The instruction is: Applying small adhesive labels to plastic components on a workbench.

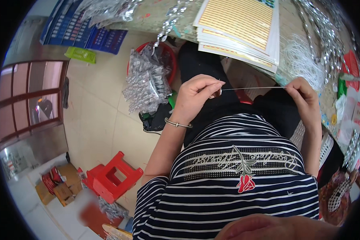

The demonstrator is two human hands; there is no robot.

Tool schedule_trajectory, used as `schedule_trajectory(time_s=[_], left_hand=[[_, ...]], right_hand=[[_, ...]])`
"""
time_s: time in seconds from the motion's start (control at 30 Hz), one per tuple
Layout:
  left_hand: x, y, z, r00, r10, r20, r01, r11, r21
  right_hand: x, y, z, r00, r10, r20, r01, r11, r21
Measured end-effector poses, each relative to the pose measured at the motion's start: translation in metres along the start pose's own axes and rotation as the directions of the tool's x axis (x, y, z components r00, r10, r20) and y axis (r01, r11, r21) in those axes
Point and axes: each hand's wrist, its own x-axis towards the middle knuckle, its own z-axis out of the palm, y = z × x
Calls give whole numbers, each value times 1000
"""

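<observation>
A thin white string (252, 87) runs taut, almost level, between my two hands above my dark-trousered lap. My left hand (198, 94), with a metal bangle at its wrist, pinches one end between thumb and fingers. A small shiny brownish bit shows beneath those fingertips, too small to name. The other end is pinched by my right hand (305, 98), beside the table edge. Close beyond the right hand lies a loose tangle of white string (304, 60) on the table. Left of it sits a stack of printed sheets (238, 26) with rows of yellowish strips, overhanging the table's edge.
Silvery twisted strips (324, 28) lie on the worn table (148, 25). At left, a red basin (173, 60) holds plastic-wrapped silvery pieces (148, 80). A red stool (116, 176) stands on the tiled floor, near cardboard boxes (64, 194). A green basket (81, 55) hangs by blue cards.
</observation>
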Motion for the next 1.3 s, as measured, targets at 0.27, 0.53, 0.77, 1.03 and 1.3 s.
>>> schedule_trajectory(time_s=[0.27, 0.53, 0.77, 1.03, 1.3], left_hand=[[21, 36, 50, 993, 98, 67, -102, 993, 56], [19, 34, 58, 995, -40, 90, 46, 997, -61], [19, 24, 54, 995, -43, 91, 47, 998, -44], [21, 27, 61, 991, -94, 100, 104, 990, -93], [27, 39, 70, 996, -36, 87, 47, 990, -133]], right_hand=[[22, -42, 42, 964, -264, 15, 264, 964, 30], [26, -33, 40, 986, -164, -43, 168, 975, 145], [24, -9, 19, 992, 12, -124, 19, 968, 249], [22, -21, 27, 988, -91, -122, 112, 977, 180], [27, -34, 42, 995, -89, 33, 77, 960, 271]])
